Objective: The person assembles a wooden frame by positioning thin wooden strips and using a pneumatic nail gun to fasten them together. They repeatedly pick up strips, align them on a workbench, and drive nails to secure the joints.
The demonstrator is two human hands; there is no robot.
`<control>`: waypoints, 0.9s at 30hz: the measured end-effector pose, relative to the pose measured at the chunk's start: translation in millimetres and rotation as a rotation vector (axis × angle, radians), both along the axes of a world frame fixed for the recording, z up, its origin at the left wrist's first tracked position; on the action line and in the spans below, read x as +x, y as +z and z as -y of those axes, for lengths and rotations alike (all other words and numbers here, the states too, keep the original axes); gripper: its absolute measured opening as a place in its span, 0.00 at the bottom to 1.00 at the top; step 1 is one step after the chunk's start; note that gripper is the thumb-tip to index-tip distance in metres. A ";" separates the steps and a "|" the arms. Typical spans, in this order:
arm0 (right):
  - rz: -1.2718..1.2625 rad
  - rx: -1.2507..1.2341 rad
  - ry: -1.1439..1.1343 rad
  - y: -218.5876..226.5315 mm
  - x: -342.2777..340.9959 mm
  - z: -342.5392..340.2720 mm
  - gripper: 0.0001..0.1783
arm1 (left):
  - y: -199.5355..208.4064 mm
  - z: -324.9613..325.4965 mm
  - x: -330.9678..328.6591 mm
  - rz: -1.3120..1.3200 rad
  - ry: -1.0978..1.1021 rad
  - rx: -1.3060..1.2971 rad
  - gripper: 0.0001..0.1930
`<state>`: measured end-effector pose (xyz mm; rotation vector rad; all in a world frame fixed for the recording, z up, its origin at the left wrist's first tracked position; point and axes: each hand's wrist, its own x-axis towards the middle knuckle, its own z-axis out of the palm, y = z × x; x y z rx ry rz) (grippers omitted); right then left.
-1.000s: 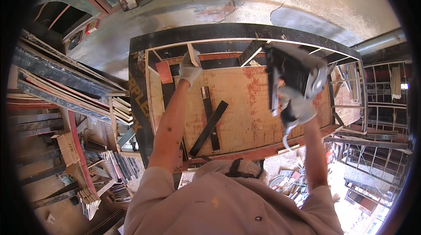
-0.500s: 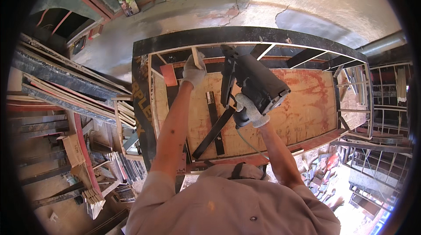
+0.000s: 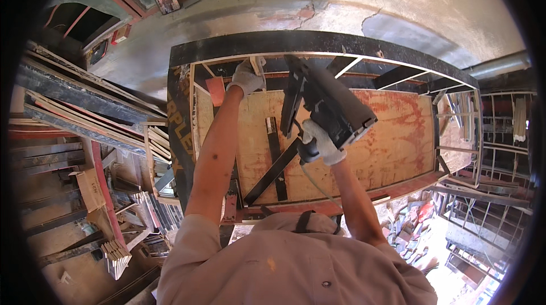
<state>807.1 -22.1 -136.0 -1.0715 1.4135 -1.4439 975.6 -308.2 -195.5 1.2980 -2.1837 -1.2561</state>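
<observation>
My right hand (image 3: 322,143), in a white glove, is wrapped round the handle of a large black nail gun (image 3: 340,95). A thin hose (image 3: 310,177) trails from the gun toward me. The gun's nose end lies close to the far rail of a dark wooden frame (image 3: 267,42). At that same rail, left of the gun, my gloved left hand (image 3: 245,79) is closed on a short wooden strip (image 3: 258,67). Its fingertips are partly hidden. A reddish block (image 3: 215,90) sits left of this hand, inside the frame.
Within the frame lies a stained plywood panel (image 3: 392,128), with two loose dark strips (image 3: 273,173) crossing on it. Stacked boards (image 3: 96,106) stand at the left. Behind the frame rises a cracked wall (image 3: 256,12); wood scraps (image 3: 406,219) litter the lower right.
My left hand has shifted slightly left and up with the wooden strip, which now stands more upright. The nail gun has moved a little to the left.
</observation>
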 end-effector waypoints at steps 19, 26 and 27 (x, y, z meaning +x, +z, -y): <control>0.425 0.442 0.251 162.4 -18.3 2.4 0.12 | 84.8 -21.9 19.0 -1.145 0.053 0.324 0.23; -0.175 0.405 0.470 222.8 -48.5 62.3 0.06 | 76.5 -11.2 18.2 -1.099 0.048 0.435 0.16; -0.282 0.393 0.510 230.0 -50.2 74.3 0.07 | 76.2 -10.6 20.1 -1.034 0.055 0.358 0.16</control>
